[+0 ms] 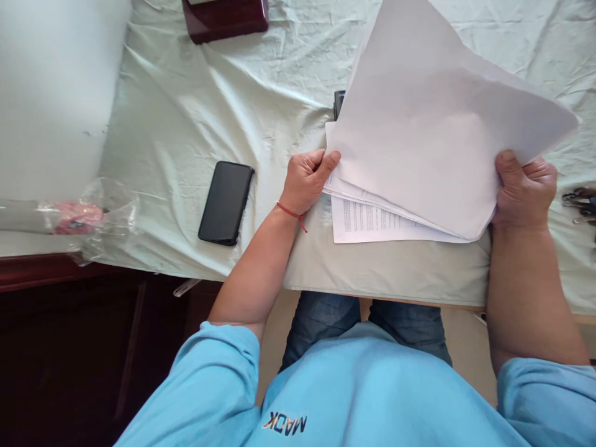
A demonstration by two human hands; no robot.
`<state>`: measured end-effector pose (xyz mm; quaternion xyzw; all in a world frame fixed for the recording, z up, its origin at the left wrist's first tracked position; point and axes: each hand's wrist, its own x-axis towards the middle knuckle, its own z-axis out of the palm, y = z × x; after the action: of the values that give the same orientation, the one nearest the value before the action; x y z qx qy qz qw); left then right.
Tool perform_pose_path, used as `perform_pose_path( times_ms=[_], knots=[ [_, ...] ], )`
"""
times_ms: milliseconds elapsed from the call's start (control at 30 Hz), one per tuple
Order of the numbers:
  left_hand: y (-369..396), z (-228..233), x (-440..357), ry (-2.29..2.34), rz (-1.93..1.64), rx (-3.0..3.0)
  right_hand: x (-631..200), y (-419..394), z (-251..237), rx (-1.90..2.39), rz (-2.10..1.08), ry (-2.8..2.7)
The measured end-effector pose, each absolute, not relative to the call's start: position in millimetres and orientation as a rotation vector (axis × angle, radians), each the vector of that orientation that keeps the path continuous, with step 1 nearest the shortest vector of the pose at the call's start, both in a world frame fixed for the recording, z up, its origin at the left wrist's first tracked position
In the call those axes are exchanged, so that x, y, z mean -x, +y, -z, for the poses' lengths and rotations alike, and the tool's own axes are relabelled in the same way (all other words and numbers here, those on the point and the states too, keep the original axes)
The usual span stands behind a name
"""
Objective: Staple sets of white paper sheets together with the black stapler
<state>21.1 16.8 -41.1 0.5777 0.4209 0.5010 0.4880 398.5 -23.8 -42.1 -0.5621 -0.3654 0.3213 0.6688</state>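
The left hand (305, 180) pinches the left edge of a stack of papers (419, 143) on the cloth-covered bench (195, 112); the right hand (524, 192) grips its near right corner, lifting the top sheets. A black phone (226, 202) lies left of the left hand, keys (580, 205) at far right.

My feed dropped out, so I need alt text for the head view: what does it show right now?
Both hands grip a stack of white paper sheets over a table draped in pale green cloth: the left hand at its left edge, the right hand lifting the top sheets at the right. A black smartphone lies left of the left hand; keys sit at far right.
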Motion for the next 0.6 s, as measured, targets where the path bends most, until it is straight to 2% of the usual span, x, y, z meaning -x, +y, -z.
perform_pose_path(
  times_ms=[433,600],
  knots=[
    [20.5,46.4,-18.6,1.012,-1.265,-1.411,-399.6,-23.7,42.5,1.279,-0.724,-0.813],
    [18.2,46.2,-16.8,0.878,-1.175,-1.334,-403.9,-19.8,45.4,1.22,-0.707,-0.794]
  ],
)
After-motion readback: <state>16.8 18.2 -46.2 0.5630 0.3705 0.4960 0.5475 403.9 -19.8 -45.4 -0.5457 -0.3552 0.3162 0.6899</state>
